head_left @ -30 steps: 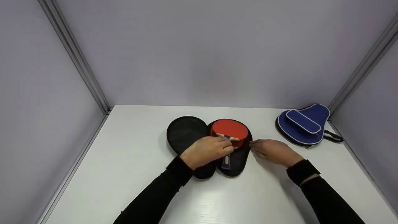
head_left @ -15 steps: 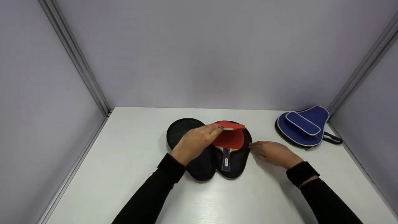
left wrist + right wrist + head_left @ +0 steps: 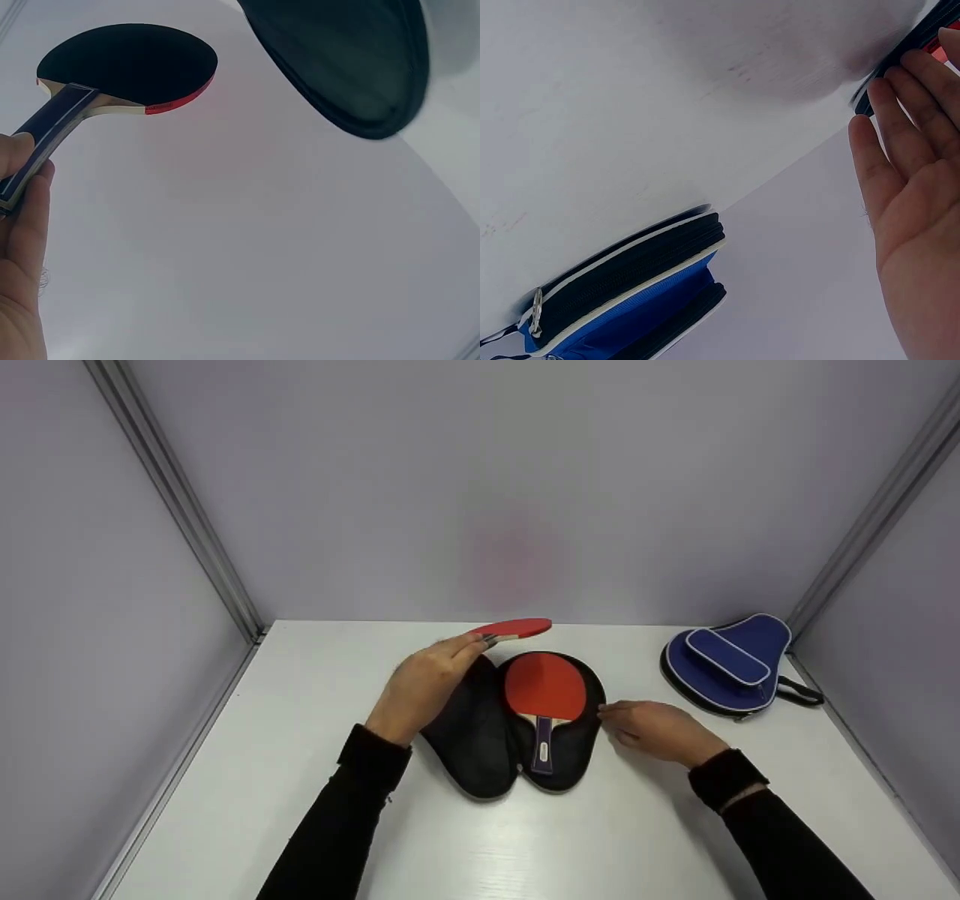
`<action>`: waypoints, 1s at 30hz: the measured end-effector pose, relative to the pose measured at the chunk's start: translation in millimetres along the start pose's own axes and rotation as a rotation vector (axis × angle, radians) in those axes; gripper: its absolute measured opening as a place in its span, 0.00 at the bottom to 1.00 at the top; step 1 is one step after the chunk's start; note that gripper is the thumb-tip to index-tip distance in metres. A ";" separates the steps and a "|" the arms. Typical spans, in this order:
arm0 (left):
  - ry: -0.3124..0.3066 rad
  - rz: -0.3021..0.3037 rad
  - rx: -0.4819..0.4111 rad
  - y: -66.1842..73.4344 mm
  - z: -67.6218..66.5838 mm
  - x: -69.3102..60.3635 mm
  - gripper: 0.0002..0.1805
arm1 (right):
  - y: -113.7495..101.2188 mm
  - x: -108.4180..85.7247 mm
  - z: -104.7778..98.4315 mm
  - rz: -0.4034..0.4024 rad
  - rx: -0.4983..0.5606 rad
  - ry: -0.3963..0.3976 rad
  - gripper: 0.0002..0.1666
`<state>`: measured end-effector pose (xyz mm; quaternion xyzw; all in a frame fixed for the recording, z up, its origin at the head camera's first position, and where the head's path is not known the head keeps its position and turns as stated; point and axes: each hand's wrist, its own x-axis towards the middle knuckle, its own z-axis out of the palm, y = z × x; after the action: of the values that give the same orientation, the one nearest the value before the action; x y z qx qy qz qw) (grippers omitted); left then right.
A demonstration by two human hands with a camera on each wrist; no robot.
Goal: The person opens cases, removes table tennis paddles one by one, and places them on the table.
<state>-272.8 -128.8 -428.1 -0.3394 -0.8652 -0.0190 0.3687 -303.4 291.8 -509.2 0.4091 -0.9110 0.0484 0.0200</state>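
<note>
The left hand point(image 3: 424, 682) grips the handle of a raised paddle point(image 3: 514, 628), red face up above the table's back edge. The left wrist view shows the paddle's black underside point(image 3: 127, 60) and blue handle, pinched between thumb and fingers. An unfolded black case point(image 3: 476, 750) lies below, partly hidden by that hand. In its right half rests a second red paddle point(image 3: 545, 686), handle toward the front. At the case's right rim the right hand point(image 3: 660, 727) pinches the edge; in the right wrist view its fingers point(image 3: 900, 135) are fairly straight along the rim, thumb over it.
A blue paddle case point(image 3: 731, 664) with white piping, a front pocket and a black strap point(image 3: 801, 691) lies at the table's back right. Grey-white panels stand behind and at both sides of the white table point(image 3: 322, 690).
The left hand has lifted the upper paddle off the lower one and carried it up and left. The lower paddle has come into full view. The right hand has stayed at the rim.
</note>
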 end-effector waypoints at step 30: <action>-0.024 -0.563 -0.164 -121.0 -25.7 -85.2 0.17 | -2.4 0.6 -0.7 0.021 0.006 -0.001 0.19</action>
<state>-287.1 -278.0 -438.6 -0.1147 -0.9253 -0.1862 0.3099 -302.0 289.8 -508.3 0.3994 -0.9152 0.0513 0.0178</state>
